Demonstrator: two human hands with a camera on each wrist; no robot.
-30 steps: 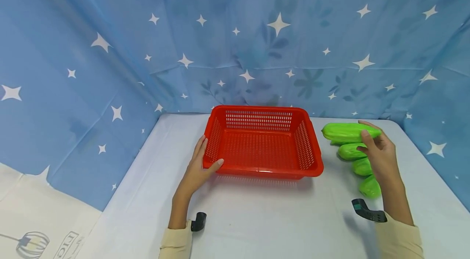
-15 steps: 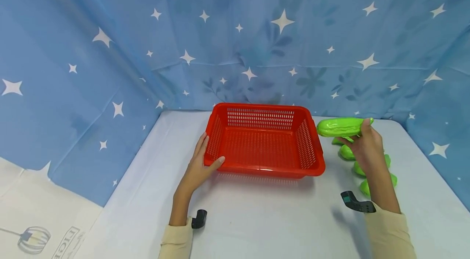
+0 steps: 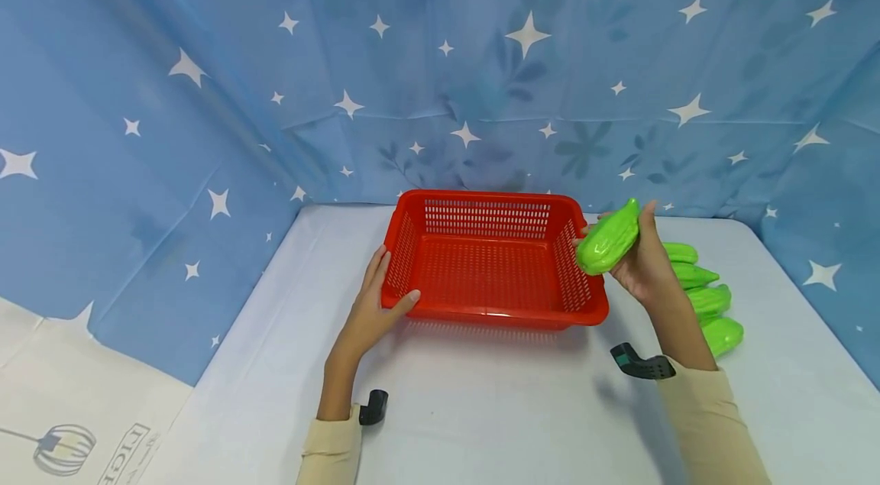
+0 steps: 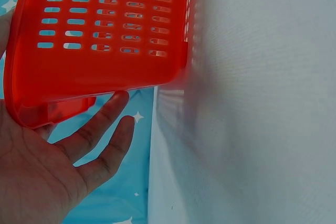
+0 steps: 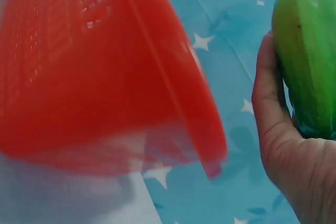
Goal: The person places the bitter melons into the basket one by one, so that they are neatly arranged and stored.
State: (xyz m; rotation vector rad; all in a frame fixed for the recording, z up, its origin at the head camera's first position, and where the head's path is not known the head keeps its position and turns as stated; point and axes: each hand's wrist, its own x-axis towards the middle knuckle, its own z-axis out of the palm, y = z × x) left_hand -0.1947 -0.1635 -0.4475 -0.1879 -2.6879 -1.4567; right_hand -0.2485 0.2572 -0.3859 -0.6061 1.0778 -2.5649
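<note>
A red plastic basket (image 3: 484, 312) with slotted walls stands on the white table. At its front left corner rests my left hand (image 3: 364, 324), its fingers stretched along the outer side and the thumb over the front rim. In the left wrist view, the fingers (image 4: 113, 153) of that hand are extended beside the basket wall. My right hand (image 3: 642, 260) holds a long, ridged green gourd-like vegetable (image 3: 608, 237), tilted, over the basket's right rim. The right wrist view shows the same green vegetable (image 5: 310, 56) against the palm, clear of the basket; part of the grip is hidden.
Several similar green vegetables (image 3: 708, 302) lie in a row on the white table (image 3: 495, 409), right of my right forearm. A blue star-patterned cloth (image 3: 440, 72) rises behind the table and along both sides.
My right hand has carried the green vegetable leftward from above the row to the basket's right rim, turning it from level to tilted. The left hand stays at the basket corner.
</note>
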